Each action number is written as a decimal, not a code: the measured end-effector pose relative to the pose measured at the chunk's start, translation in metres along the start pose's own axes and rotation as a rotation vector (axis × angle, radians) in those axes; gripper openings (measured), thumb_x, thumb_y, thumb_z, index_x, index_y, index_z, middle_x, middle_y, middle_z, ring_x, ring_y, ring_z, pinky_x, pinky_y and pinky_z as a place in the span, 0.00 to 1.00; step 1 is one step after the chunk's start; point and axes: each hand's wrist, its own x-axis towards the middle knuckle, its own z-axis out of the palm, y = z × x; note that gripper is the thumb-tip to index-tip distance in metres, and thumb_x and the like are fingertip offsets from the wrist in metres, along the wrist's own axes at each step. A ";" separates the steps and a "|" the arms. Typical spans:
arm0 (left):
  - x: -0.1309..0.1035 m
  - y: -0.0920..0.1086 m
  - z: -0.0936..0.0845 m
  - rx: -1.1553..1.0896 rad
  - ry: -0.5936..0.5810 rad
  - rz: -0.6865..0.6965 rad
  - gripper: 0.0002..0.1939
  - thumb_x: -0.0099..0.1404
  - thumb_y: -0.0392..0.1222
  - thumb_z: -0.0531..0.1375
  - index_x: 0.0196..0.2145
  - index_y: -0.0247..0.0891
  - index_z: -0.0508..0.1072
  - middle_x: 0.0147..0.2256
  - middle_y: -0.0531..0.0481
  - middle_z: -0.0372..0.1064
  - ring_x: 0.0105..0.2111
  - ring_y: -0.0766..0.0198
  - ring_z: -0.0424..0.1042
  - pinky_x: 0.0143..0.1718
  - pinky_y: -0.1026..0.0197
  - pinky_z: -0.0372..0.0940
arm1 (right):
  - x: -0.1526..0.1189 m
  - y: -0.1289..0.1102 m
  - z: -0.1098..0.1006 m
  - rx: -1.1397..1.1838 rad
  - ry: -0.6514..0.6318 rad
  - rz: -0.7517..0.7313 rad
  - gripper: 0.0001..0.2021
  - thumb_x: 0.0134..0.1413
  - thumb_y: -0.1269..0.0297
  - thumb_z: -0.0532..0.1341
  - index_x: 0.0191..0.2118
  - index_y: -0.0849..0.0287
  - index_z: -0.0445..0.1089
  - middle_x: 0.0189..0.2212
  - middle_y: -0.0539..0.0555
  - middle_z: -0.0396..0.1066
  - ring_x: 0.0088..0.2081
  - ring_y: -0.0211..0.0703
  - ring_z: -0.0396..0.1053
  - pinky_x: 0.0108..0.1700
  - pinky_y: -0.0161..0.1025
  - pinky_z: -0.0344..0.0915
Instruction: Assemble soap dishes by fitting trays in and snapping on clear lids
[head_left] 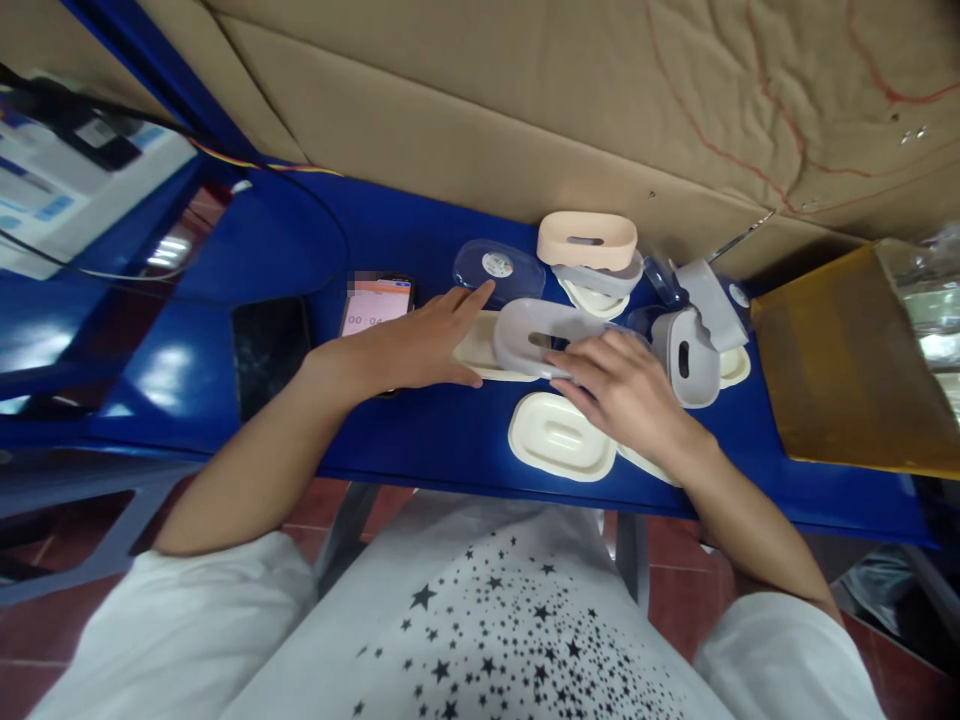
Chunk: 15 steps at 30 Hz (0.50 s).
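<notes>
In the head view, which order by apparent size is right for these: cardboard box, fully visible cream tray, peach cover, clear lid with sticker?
1. Cardboard box, although the picture edge cuts it
2. Cream tray
3. Peach cover and clear lid: they look too alike to rank

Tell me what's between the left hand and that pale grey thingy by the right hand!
In the head view, part of a cream piece shows between the left hand and the pale grey piece.
</notes>
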 end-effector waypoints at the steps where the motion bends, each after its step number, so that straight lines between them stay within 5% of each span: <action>1: 0.000 0.002 -0.001 -0.021 0.011 0.021 0.64 0.68 0.56 0.70 0.82 0.39 0.31 0.77 0.26 0.50 0.77 0.34 0.55 0.73 0.40 0.59 | 0.003 -0.004 0.005 -0.014 -0.027 -0.016 0.16 0.78 0.60 0.59 0.61 0.52 0.79 0.49 0.59 0.83 0.49 0.58 0.76 0.51 0.55 0.72; 8: -0.004 0.007 -0.001 -0.017 0.055 0.135 0.58 0.67 0.52 0.72 0.81 0.46 0.41 0.74 0.31 0.54 0.73 0.34 0.62 0.70 0.37 0.63 | 0.023 -0.022 0.032 -0.074 -0.089 -0.131 0.19 0.78 0.70 0.54 0.63 0.54 0.77 0.51 0.58 0.82 0.52 0.56 0.75 0.51 0.53 0.67; 12: -0.007 0.016 -0.003 0.120 0.093 0.150 0.57 0.66 0.53 0.73 0.81 0.42 0.46 0.77 0.27 0.48 0.74 0.27 0.57 0.70 0.30 0.61 | 0.025 -0.021 0.032 -0.077 -0.131 -0.202 0.21 0.77 0.74 0.53 0.65 0.55 0.75 0.53 0.58 0.82 0.55 0.55 0.75 0.54 0.53 0.69; 15: -0.009 0.026 -0.006 0.160 0.055 0.123 0.55 0.67 0.50 0.72 0.81 0.41 0.46 0.74 0.28 0.54 0.71 0.28 0.62 0.69 0.32 0.62 | 0.018 -0.015 0.026 -0.008 -0.128 -0.196 0.20 0.78 0.69 0.55 0.68 0.57 0.72 0.62 0.62 0.77 0.64 0.57 0.72 0.63 0.55 0.67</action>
